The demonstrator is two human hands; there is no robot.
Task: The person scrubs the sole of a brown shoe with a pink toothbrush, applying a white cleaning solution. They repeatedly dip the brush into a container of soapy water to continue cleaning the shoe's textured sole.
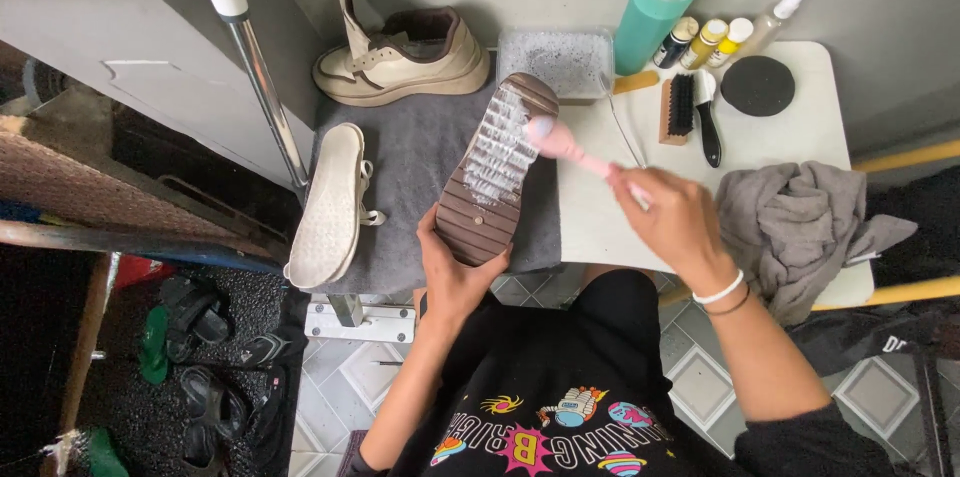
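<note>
Your left hand (452,275) grips the heel end of a shoe (497,169) held sole-up over the grey mat (410,162) on the bench (790,132) — foam covers the front of the sole. Your right hand (672,220) is closed around a pink brush (562,145), its head touching the foamy sole. An insole (328,205) lies at the mat's left edge; the other shoe (400,57) stands behind. A grey rag (790,222) lies just beside your right hand.
</note>
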